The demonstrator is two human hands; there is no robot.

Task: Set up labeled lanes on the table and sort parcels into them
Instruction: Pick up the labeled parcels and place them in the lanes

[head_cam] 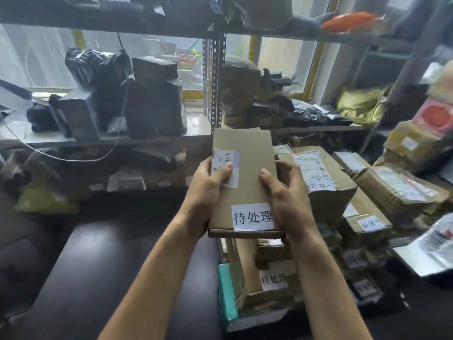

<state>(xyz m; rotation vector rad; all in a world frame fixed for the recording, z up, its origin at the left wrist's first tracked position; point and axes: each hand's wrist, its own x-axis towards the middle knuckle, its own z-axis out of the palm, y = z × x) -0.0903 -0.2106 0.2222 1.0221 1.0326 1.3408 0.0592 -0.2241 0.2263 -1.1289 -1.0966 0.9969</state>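
Left hand (208, 192) and right hand (285, 192) grip flat cardboard parcel (247, 168), fingers clamped on opposite edges; white label (252, 217) just inside right fingers.

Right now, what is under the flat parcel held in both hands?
Under the flat parcel: stacked cardboard parcels, one with a white label, beside a teal box. The stack's top is covered.

— That box (245, 168)? Matt brown cardboard, with a smooth white paper label (252, 217).
— And the shelf post (217, 77)?
— Perforated grey metal. Bags (95, 65) there are shiny, crinkled black plastic.
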